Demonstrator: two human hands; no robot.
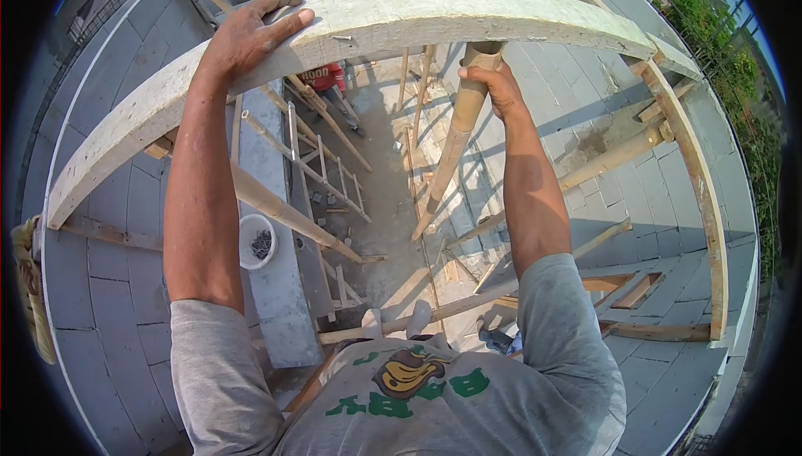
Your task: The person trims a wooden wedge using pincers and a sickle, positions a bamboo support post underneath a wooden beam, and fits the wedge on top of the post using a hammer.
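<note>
Left hand (249, 37) on beam (434, 13); right hand (496, 87) gripping bamboo (458, 134).

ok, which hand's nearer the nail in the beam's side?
Left. The left hand rests on the beam just left of the nail; the right hand holds the bamboo pole, farther right.

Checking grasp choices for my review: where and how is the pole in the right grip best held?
Likely near the top of the pole, just below the beam, from the right, as the right grip holds it: its round shaft suits wrapping, and this is its nearer end.
</note>
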